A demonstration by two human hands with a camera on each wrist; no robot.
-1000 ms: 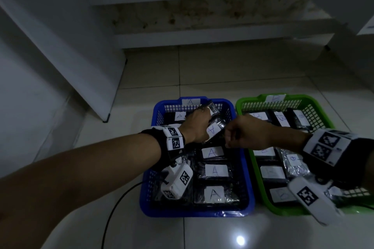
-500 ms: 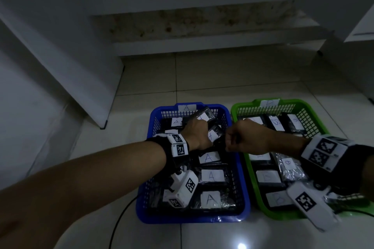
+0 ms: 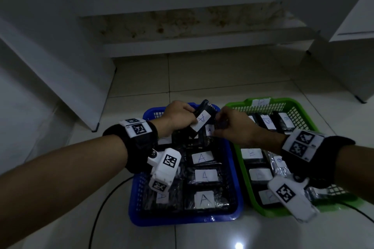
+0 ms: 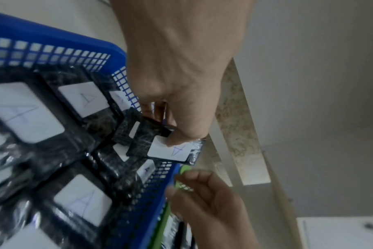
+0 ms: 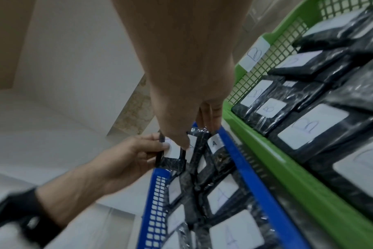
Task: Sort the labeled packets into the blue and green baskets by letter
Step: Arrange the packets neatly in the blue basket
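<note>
Two baskets sit side by side on a pale tiled floor, their long sides touching: a blue basket on the left and a green basket on the right. Both hold rows of black wrapped packets with white labels facing up. The labels in the blue basket read A, those in the green basket B, and a white tag marked B is stuck on the far wall of the green basket.

The left hand is over the far end of the blue basket, fingers and thumb curled round a black packet labeled A. The packet is lifted above the others and tilted, its label toward the camera; in the left wrist view the thumb presses on the corner of that label.

The right hand is just beside it, over the far right corner of the blue basket near the shared walls. Its fingers are curled and its thumb tip touches the same packet's label in the right wrist view. Whether it also pinches a second dark packet beneath its fingers cannot be told.

Both wrists wear black bands carrying white blocks printed with square black-and-white markers. A black cable runs across the floor on the near left of the blue basket. White cabinet panels stand on the far left and far right.
</note>
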